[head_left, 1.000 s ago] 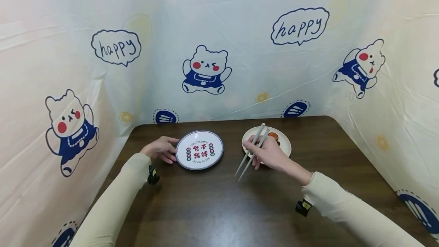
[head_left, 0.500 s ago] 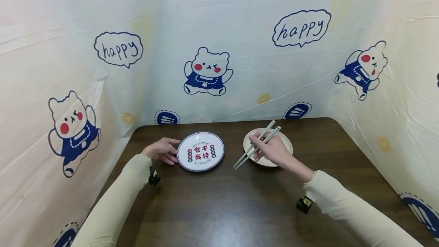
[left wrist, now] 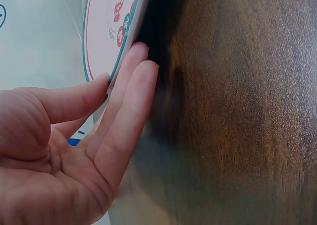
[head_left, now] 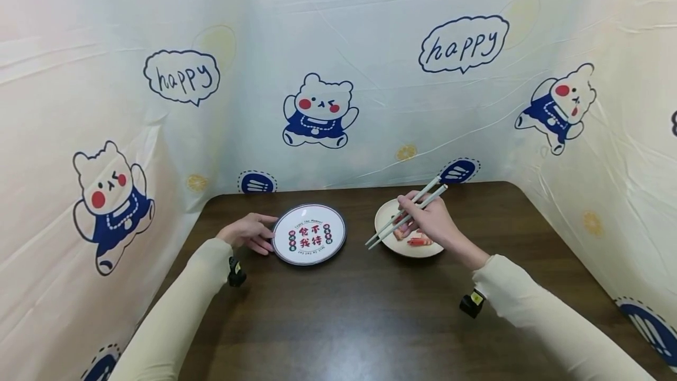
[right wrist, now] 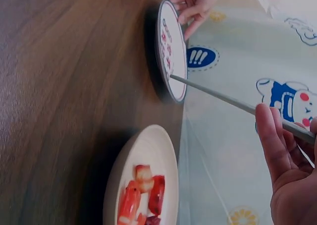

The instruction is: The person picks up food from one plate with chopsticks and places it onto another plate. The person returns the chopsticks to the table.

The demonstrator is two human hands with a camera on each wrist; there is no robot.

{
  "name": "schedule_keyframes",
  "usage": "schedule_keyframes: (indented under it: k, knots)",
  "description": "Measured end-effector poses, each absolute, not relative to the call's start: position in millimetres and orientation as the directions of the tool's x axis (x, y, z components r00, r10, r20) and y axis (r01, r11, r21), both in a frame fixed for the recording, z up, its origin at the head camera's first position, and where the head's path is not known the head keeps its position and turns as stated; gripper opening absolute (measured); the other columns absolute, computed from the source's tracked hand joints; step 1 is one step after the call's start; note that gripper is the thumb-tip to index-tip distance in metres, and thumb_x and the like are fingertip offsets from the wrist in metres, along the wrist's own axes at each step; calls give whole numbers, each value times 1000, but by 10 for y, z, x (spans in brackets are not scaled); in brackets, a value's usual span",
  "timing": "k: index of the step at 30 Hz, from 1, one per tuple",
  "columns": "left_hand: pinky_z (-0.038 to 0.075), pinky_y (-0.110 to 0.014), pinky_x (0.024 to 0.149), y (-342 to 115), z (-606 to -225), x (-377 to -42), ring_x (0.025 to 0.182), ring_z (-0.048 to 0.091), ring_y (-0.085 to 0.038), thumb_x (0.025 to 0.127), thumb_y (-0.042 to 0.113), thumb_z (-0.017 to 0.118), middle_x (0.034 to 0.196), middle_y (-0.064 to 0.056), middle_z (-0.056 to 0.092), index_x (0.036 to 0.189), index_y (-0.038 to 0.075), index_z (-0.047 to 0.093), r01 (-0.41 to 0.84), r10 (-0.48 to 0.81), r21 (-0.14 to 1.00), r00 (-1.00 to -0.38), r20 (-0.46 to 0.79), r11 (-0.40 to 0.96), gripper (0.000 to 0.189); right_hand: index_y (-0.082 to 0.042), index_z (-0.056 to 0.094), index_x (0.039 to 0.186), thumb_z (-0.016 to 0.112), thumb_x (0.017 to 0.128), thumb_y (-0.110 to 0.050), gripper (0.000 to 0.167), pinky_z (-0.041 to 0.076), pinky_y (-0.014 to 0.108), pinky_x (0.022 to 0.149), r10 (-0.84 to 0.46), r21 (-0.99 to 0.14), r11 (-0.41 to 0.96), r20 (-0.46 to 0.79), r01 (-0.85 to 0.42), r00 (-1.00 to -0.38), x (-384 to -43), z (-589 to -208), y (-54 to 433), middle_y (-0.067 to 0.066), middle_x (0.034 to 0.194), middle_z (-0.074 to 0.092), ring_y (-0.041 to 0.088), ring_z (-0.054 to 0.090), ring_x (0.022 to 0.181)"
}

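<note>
Above the cream plate, the right hand grips chopsticks, likely light, stiff, best held above mid-length; left of it, the left hand pinches the printed plate.

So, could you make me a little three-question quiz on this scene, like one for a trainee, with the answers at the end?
1. What does the right hand hold?
2. True or false: there is food on both plates.
3. Fill in the blank: the left hand touches the rim of a white plate whose large central characters are ____.

Key:
1. A pair of chopsticks.
2. False: the food lies only on the cream plate.
3. Red.
</note>
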State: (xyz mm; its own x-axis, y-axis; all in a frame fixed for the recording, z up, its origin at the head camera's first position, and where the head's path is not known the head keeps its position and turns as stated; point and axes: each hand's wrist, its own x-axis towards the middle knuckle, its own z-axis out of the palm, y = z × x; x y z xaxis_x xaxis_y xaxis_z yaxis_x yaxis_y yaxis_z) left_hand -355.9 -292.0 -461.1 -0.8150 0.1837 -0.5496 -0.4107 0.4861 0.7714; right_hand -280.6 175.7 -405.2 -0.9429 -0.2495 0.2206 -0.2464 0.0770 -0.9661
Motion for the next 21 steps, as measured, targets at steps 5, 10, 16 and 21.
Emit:
schedule_keyframes:
  k: [5, 10, 16, 21]
  knots:
    - [66, -43, 77, -2917, -4598, -3546, 78, 76, -28, 104, 2, 62, 106, -24, 69, 165, 2, 31, -415, 191, 778, -813, -550, 472, 69, 16, 59, 107, 59, 110, -27, 44, 65, 38, 56, -217, -964, 73, 235, -256, -947, -2880, -4057, 1841, 33, 84, 71, 24, 72, 57]
    - [66, -43, 77, -2912, -4593, -3564, 78, 77, -29, 103, 2, 63, 105, -23, 70, 164, 2, 33, -419, 180, 779, -817, -547, 467, 68, 10, 61, 107, 58, 110, -33, 43, 60, 32, 46, -185, -953, 117, 254, -278, -949, -2909, -4013, 1912, 30, 75, 69, 25, 72, 55]
    - [66, -43, 77, -2921, -4600, -3572, 78, 77, -29, 103, 2, 63, 106, -23, 70, 164, 2, 34, -412, 179, 777, -820, -545, 476, 67, 16, 59, 105, 57, 111, -29, 46, 57, 29, 43, -151, -951, 85, 283, -298, -947, -2976, -4009, 1971, 30, 74, 67, 26, 72, 55]
    - [66, -43, 77, -2913, -4608, -3563, 79, 77, -30, 104, 2, 62, 107, -23, 70, 164, 2, 34, -409, 182, 780, -821, -541, 474, 67, 17, 59, 105, 57, 111, -26, 43, 64, 41, 54, -131, -955, 52, 283, -292, -950, -3007, -4025, 2021, 28, 80, 67, 21, 72, 57]
